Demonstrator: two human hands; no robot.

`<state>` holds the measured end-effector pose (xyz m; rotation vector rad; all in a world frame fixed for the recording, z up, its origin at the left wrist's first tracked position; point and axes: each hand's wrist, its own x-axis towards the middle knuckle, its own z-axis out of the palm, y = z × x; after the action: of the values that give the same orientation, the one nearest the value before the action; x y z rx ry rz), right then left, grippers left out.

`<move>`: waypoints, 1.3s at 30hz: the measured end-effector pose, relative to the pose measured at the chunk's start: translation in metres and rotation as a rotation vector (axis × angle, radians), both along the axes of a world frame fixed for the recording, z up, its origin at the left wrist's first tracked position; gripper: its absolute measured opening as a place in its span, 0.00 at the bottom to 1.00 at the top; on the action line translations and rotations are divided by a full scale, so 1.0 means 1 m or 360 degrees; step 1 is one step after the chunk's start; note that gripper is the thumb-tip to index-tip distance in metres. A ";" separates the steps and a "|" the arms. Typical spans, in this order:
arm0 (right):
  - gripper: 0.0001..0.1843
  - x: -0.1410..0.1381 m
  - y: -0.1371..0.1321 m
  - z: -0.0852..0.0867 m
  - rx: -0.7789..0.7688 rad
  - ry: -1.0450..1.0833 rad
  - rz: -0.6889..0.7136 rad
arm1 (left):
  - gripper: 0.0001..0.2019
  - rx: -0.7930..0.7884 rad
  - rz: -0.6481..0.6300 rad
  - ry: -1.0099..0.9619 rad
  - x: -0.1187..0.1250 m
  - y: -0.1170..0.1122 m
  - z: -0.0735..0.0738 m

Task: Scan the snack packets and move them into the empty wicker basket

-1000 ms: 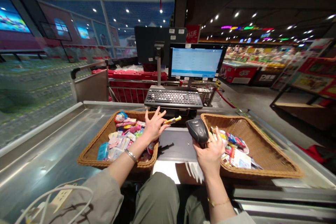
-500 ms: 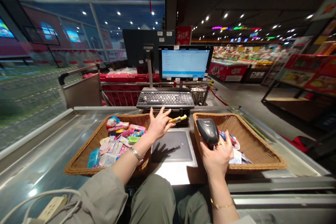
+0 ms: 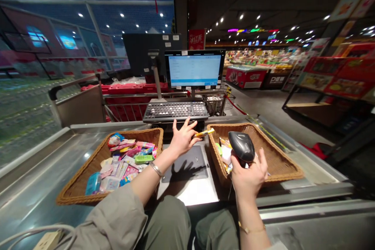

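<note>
My left hand (image 3: 184,138) pinches a slim yellow stick-shaped item (image 3: 202,134) between thumb and fingers, the other fingers spread. The item's far tip reaches the near left rim of the right wicker basket (image 3: 281,158). In my right hand (image 3: 249,174) is a black handheld barcode scanner (image 3: 241,146), held over that basket. Some small packaged goods (image 3: 225,152) lie inside it, partly hidden by the scanner and hand. To the left, another wicker basket (image 3: 70,187) holds a heap of small colourful packages (image 3: 129,164). The hand's shadow falls on the grey scanner plate (image 3: 187,164).
Behind the hands stand a black keyboard (image 3: 175,110) and a lit monitor (image 3: 195,69). A metal counter (image 3: 38,175) runs along both sides. At the lower left is a power strip (image 3: 48,240) with cables. Shopping carts (image 3: 129,109) stand beyond the counter.
The view has turned slightly right. My left hand has carried the yellow item rightward to the right basket's rim. My right hand has shifted the scanner rightward, uncovering goods at the basket's left side.
</note>
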<state>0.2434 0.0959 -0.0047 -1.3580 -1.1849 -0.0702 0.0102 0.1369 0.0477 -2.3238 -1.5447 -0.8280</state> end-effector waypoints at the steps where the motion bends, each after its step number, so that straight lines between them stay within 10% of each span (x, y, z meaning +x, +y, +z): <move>1: 0.26 0.002 0.000 0.001 0.0011 0.0020 -0.0037 | 0.10 -0.0006 -0.0009 0.0003 0.004 0.001 0.001; 28: 0.24 0.046 0.008 -0.002 0.0142 0.0204 -0.0396 | 0.16 -0.0021 -0.0299 0.0003 0.097 0.021 -0.011; 39: 0.24 0.027 0.002 0.006 0.0090 0.0215 -0.0300 | 0.16 -0.0025 -0.0141 -0.0015 0.062 0.010 -0.010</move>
<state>0.2705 0.0978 0.0013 -1.3992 -0.9340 -0.1433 0.0722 0.1473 0.0377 -2.4181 -1.4662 -0.8517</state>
